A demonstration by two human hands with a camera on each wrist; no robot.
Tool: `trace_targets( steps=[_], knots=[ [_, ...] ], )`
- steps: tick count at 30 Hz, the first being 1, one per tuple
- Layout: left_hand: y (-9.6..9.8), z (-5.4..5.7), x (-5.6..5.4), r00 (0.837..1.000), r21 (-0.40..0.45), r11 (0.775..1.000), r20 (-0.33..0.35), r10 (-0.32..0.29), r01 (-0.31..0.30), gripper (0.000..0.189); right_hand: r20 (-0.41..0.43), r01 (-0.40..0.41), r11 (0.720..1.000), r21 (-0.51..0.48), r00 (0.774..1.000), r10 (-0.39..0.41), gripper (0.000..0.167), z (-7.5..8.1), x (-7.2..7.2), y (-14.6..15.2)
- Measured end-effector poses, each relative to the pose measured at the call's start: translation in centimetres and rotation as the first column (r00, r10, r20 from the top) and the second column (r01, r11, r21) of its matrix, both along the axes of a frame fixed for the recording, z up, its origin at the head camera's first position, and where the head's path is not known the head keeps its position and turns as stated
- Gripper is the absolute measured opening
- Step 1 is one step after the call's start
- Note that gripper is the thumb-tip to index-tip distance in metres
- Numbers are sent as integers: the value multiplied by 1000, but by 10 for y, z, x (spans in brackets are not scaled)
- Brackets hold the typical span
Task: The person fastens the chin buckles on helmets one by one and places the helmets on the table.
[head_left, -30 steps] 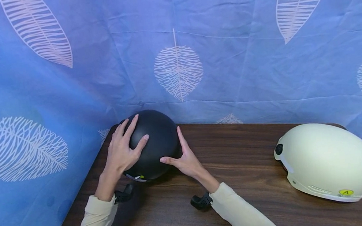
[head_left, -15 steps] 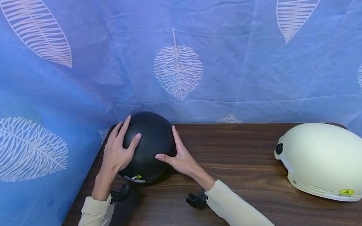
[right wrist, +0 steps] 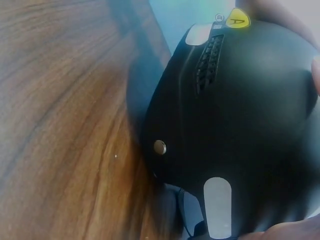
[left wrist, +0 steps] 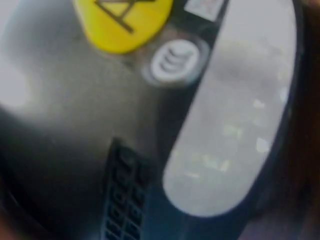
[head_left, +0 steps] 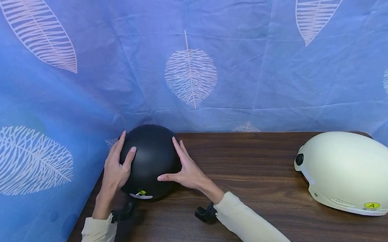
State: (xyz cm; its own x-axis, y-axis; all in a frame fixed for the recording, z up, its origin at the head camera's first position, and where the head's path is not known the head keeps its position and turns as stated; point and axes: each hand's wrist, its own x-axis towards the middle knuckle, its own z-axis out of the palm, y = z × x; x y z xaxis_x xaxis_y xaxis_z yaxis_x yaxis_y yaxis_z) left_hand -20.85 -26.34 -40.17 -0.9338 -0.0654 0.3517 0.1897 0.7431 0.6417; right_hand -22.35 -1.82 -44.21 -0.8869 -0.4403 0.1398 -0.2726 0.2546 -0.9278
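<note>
At the left of the head view, blue cloth (head_left: 71,98) carries white leaf prints. Below centre-left, the left hand (head_left: 115,170) lies along the left side of a black helmet (head_left: 152,153) at the tabletop's (head_left: 249,170) far left corner. The right hand (head_left: 188,173) lies against the helmet's right side; both hands touch the shell with fingers extended, neither clenched. Low on the helmet's front is a yellow label (left wrist: 125,22), whose "A" reads largest in the left wrist view. That blurred view also shows a round white sticker (left wrist: 175,61) with curved marks beside it. Only the right wrist view shows a round metal rivet (right wrist: 160,147) and a second pale strip (right wrist: 218,207). At lower right, a cream helmet (head_left: 352,171) bears a yellow oval (head_left: 371,205) reading "A".
</note>
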Motion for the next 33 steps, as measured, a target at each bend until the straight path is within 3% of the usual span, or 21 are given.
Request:
trace_targets(
  steps=[15, 33],
  knots=[
    [-17, -15, 1, 999, 25, 999, 29, -22, 22, 60, -13, -8, 998, 55, 1000, 9, 109, 4, 2, -18],
    [-27, -30, 4, 994, 161, 987, 103, -25, 8, 58, -67, -15, 992, 125, 997, 23, 107, 6, 1, -32]
  ],
)
